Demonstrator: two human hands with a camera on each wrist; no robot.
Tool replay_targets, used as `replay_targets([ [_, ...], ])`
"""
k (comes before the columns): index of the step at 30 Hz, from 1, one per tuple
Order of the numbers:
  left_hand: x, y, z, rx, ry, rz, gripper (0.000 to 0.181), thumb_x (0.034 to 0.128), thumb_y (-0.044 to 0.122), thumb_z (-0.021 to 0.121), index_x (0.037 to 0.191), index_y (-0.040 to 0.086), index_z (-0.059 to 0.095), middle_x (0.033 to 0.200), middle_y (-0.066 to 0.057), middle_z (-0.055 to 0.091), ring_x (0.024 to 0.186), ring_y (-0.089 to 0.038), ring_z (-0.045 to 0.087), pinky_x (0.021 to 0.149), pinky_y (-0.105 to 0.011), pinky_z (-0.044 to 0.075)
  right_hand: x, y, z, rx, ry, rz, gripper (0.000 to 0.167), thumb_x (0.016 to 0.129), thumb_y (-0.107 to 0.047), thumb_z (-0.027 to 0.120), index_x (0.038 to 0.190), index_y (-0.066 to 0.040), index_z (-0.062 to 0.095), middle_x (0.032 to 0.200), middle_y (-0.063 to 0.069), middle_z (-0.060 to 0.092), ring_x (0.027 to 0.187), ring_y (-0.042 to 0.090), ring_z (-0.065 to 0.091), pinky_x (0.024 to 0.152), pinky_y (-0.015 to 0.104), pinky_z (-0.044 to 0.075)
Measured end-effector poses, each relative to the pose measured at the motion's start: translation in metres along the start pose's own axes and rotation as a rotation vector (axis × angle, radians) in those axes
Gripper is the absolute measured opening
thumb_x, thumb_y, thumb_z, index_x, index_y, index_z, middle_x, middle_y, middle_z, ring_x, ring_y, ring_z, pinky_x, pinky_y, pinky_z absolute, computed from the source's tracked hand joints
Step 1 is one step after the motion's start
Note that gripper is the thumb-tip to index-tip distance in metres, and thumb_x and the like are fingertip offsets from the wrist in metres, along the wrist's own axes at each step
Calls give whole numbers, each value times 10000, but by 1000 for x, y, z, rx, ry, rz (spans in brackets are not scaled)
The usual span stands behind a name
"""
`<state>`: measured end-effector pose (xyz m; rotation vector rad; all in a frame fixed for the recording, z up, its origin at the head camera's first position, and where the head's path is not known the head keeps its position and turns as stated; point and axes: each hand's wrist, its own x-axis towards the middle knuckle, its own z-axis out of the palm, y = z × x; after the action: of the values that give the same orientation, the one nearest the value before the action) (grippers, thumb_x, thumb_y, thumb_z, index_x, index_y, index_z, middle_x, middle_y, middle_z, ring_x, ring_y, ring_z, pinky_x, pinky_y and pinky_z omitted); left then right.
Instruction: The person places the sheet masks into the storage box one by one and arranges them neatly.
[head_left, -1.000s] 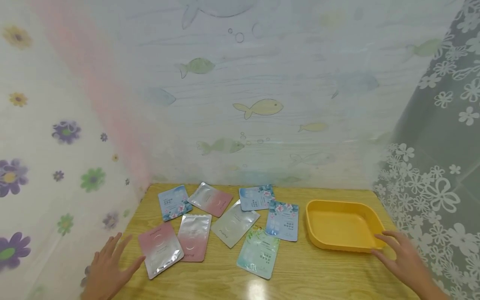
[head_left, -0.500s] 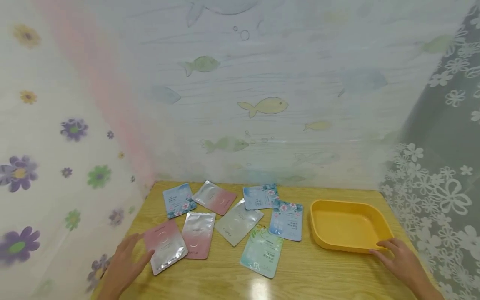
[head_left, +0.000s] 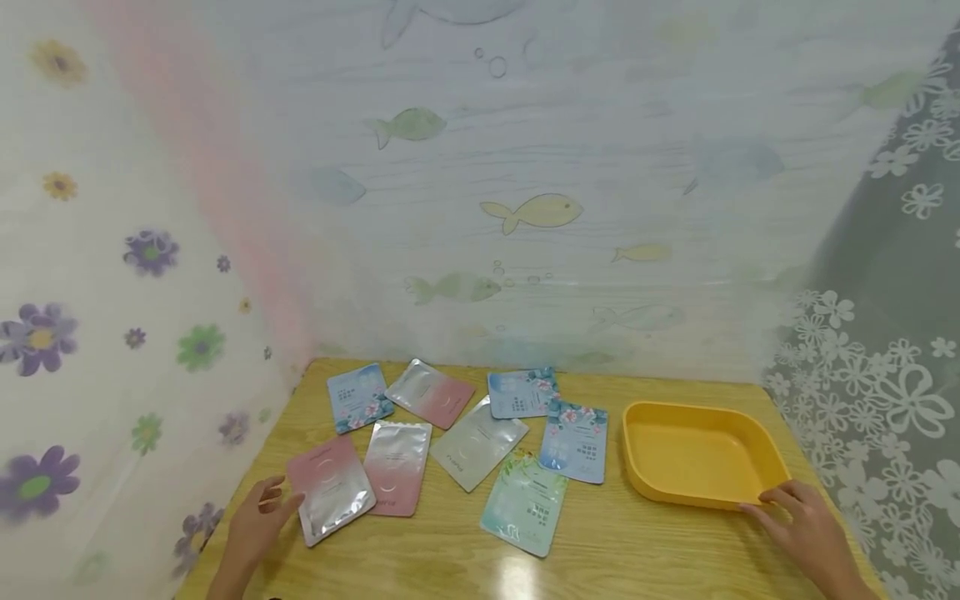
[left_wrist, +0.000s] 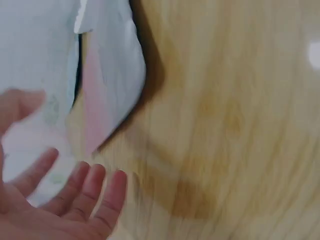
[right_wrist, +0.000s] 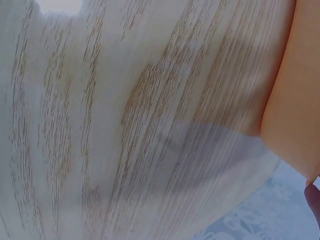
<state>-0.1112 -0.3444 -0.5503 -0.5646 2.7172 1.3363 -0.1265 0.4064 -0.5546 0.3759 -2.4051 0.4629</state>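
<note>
My left hand (head_left: 258, 521) is beside the left edge of a pink-and-silver sachet (head_left: 332, 490), its thumb near or at that edge. In the left wrist view the left hand's fingers (left_wrist: 114, 192) are loosely bent, with a gap between them and the thumb. My right hand (head_left: 810, 529) pinches the near right corner of a yellow plastic tray (head_left: 701, 502), thumb outside and fingers at the rim. The right wrist view shows the tray's outer wall (right_wrist: 295, 100) and one fingertip (right_wrist: 313, 200).
Several flat sachets lie on the wooden table (head_left: 420, 558): another pink one (head_left: 397, 479), a silver one (head_left: 476, 450), a green one (head_left: 525, 508) and blue floral ones such as this blue sachet (head_left: 573, 446). Some overlap. A patterned curtain (head_left: 525, 275) borders the table.
The left hand has come in from the left to the pink-and-silver sachet, its fingers drawing in. The right hand has closed on the tray's corner. The view has shifted slightly.
</note>
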Motion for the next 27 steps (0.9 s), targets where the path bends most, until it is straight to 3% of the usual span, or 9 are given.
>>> replay_targets([
  [6, 4, 2, 0, -267, 10, -107, 714, 915, 394, 613, 1400, -42, 325, 1232, -211, 502, 985, -243, 573, 745, -317, 567, -2, 0, -1, 6, 18, 4, 290, 474, -205, 898, 632, -130, 666, 690, -46, 500, 613, 154, 455, 533, 172, 385],
  [10, 16, 0, -6, -448, -26, -160, 740, 919, 364, 615, 1447, -24, 272, 1074, 14, 573, 882, -69, 578, 792, -293, 556, -2, 1, -3, -3, 35, -8, 300, 455, -203, 900, 625, -121, 667, 682, -33, 510, 608, 176, 462, 541, 201, 396],
  [14, 30, -8, -15, -597, -86, -196, 717, 940, 278, 602, 1474, -20, 228, 952, 145, 592, 882, -24, 597, 847, -280, 542, 0, 1, -3, -9, 25, -4, 292, 463, -212, 900, 623, -117, 674, 679, -27, 510, 604, 188, 467, 538, 199, 393],
  [18, 42, -11, -23, -643, -107, -188, 665, 938, 195, 609, 1462, -29, 265, 887, 129, 658, 880, -55, 636, 844, -294, 546, 2, 1, -3, -15, 10, 10, 282, 469, -210, 899, 622, -117, 680, 676, -28, 511, 605, 190, 467, 539, 191, 383],
  [23, 53, -4, -29, -576, -124, -127, 605, 941, 159, 598, 1418, -88, 320, 939, 40, 684, 880, -93, 652, 826, -328, 556, 2, 0, -1, -11, 9, 18, 280, 464, -208, 902, 614, -120, 682, 668, -33, 512, 596, 183, 465, 539, 192, 375],
  [27, 59, 3, -28, -548, -114, -122, 505, 913, 88, 622, 1336, -114, 434, 912, -19, 692, 827, -142, 672, 783, -337, 571, 4, -2, -1, -7, 10, 21, 282, 465, -233, 906, 605, -132, 682, 667, -36, 521, 590, 188, 471, 529, 184, 373],
])
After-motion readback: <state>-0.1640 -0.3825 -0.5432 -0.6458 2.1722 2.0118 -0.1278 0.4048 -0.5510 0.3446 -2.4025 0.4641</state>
